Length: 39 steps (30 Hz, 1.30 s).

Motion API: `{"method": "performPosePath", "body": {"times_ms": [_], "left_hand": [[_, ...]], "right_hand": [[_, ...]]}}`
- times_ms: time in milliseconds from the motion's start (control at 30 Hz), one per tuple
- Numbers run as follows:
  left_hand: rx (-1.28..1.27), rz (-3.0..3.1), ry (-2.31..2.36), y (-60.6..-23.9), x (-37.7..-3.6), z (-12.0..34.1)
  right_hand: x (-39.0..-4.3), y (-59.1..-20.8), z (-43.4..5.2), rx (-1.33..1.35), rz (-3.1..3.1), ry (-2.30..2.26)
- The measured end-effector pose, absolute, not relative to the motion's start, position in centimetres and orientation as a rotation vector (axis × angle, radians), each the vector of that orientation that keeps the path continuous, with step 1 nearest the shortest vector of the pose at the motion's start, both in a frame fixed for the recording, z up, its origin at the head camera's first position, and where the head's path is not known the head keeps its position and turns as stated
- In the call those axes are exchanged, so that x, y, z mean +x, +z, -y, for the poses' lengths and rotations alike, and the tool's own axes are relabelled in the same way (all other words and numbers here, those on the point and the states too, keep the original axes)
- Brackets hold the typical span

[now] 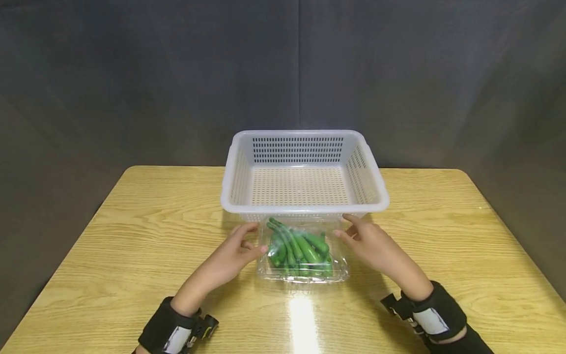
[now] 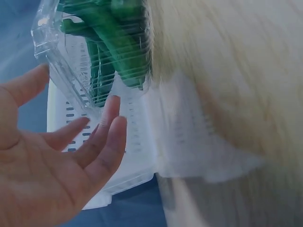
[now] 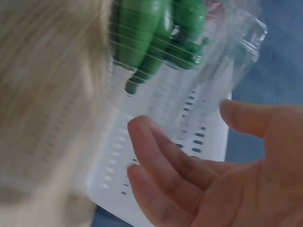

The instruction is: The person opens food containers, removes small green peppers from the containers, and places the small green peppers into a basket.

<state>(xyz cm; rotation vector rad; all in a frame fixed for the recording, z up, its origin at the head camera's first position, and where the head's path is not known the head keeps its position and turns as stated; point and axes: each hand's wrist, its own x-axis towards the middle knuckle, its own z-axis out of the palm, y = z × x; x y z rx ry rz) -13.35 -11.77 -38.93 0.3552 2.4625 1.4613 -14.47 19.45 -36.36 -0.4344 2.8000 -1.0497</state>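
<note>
A clear plastic clamshell box (image 1: 339, 269) holding several green peppers (image 1: 297, 248) rests on the table in the middle of the head view, its lid down over them. My left hand (image 1: 232, 255) is at the box's left side, fingers loosely bent, thumb tip at the box edge. On the right side my right hand (image 1: 370, 244) has its thumb and fingers spread beside the box. Both wrist views show the left palm (image 2: 42, 175) and the right palm (image 3: 236, 194) facing the box without curling round it. Whether any fingertip touches the plastic I cannot tell.
Just behind the box stands a white perforated plastic basket (image 1: 305, 209), with nothing visible inside. The wooden table (image 1: 146, 236) extends to both sides. A dark grey curtain (image 1: 177, 83) hangs behind and around it.
</note>
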Motion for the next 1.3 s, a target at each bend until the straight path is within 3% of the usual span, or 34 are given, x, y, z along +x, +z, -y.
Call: {"method": "performPosePath", "body": {"times_ms": [167,633,1300], "left_hand": [[0.475,-2.69,1.198,-38.7,-13.0,11.8],[1.15,-3.123,0.599,-38.4,-13.1,11.5],[1.545,-3.002,0.282,-38.0,-10.7,12.5]], "right_hand": [[-14.8,-36.9,-19.4,-0.405,-2.711,-1.153],[-14.3,-37.2,-19.8,-0.358,-2.677,-1.174],[-15.2,-37.7,-20.2,-0.441,-2.656,-1.254]]}}
